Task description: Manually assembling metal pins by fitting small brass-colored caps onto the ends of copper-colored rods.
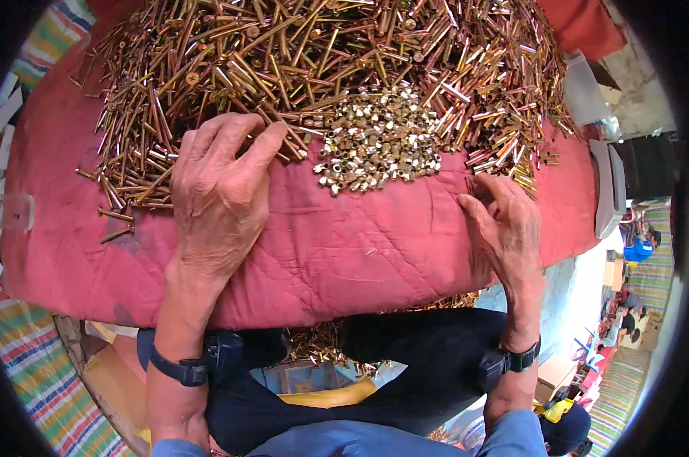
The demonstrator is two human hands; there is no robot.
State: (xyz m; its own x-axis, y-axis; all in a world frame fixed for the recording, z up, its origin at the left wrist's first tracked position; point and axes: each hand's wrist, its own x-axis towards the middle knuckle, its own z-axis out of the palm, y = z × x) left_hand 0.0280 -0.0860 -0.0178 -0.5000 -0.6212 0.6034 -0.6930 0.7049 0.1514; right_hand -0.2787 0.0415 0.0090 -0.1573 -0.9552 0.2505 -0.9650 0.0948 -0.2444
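Brass-coloured screws [314, 46] mound across the far side of a red-covered tabletop [344, 251], with a smaller pile of pale nuts [378, 141] at the near edge of the heap. To one side of the nuts, the left hand [221, 186] lies half-curled against the screws, thumb spread; whether it grips any is hidden. Opposite, the right hand [504, 217] bends loosely beside the screws, thumb near forefinger, its hold unclear. No joined pair can be made out; most of the work appears to remain.

Bright centre, dark distorted edges
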